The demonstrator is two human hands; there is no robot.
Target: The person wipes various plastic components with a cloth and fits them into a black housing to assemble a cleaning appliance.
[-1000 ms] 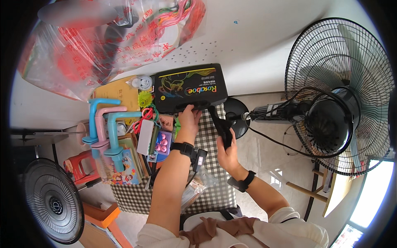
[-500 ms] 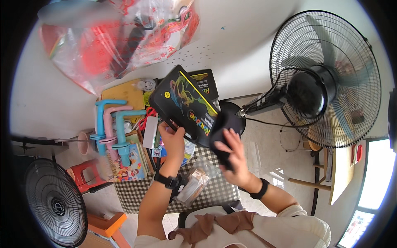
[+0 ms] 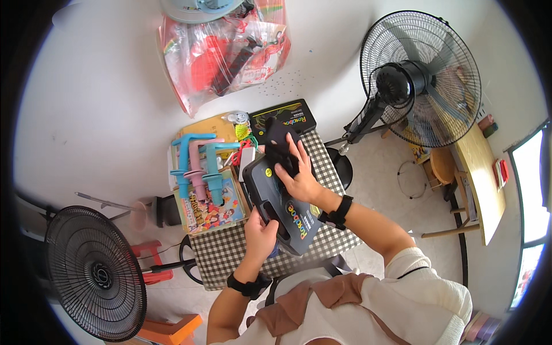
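Note:
My left hand (image 3: 261, 234) grips a flat black case (image 3: 294, 214) with colourful print, its thumb at the handle cut-out. The case is tilted over the near part of the checked tabletop. In my right hand (image 3: 302, 179) is a soft black cloth-like thing (image 3: 280, 137), pinched between thumb and fingers above the far part of the case; its exact kind is unclear. Beyond it, on the table, lies a second flat black case (image 3: 293, 117), partly covered by the cloth-like thing.
Blue and pink clamp-like pieces (image 3: 198, 167) lie by picture books (image 3: 217, 210) on the table's left. A checked cloth (image 3: 227, 253) covers the table. Standing fans (image 3: 102, 275) flank it, the other fan (image 3: 422, 80) at far right. Plastic bags (image 3: 230, 63) hang on the wall.
The held case has come nearer to me and turned. The black cloth-like thing has gone from its right side to above its far part. The whole view has shifted.

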